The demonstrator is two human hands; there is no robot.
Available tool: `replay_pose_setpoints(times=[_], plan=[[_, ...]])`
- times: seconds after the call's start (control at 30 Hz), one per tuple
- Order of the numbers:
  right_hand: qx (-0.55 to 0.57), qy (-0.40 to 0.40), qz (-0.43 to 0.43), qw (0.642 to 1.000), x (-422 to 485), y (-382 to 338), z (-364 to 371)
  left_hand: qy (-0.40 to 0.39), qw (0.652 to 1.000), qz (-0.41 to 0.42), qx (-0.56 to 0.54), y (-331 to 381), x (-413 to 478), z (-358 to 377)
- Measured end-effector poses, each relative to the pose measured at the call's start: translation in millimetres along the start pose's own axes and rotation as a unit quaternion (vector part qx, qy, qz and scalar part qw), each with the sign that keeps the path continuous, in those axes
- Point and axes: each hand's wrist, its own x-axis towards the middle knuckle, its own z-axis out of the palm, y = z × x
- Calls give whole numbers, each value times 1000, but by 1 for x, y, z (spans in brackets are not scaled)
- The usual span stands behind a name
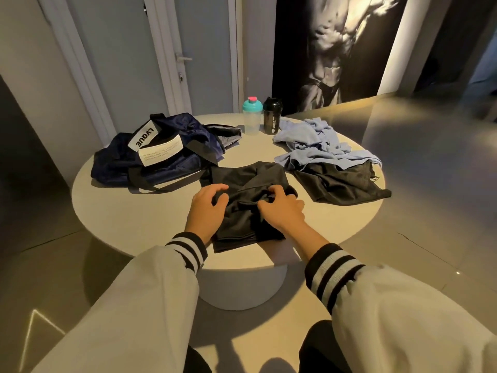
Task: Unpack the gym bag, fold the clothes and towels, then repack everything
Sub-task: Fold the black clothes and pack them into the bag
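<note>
A black garment (pixel 242 179) lies partly folded at the front middle of the round table (pixel 129 211). My left hand (pixel 207 208) rests on its left side with curled fingers pinching the fabric. My right hand (pixel 279 208) grips a bunched fold near the garment's middle. A navy gym bag (pixel 161 152) with a white label lies collapsed and unzipped at the left. A light blue towel (pixel 312 144) lies crumpled at the right, over a second black garment (pixel 341 184).
Two shaker bottles stand at the table's far edge: a clear one with a teal lid (pixel 252 117) and a black one (pixel 272 115). A door with a handle (pixel 185 59) stands behind. A large poster (pixel 336 44) covers the back wall.
</note>
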Motion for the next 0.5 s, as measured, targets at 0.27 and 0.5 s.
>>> replay_pose_setpoints(times=[0.27, 0.5], plan=[[-37, 15, 54, 998, 36, -15, 13, -108, 992, -61, 15, -15, 13, 18], [19, 67, -65, 995, 58, -63, 26, -64, 992, -89, -59, -17, 12, 15]])
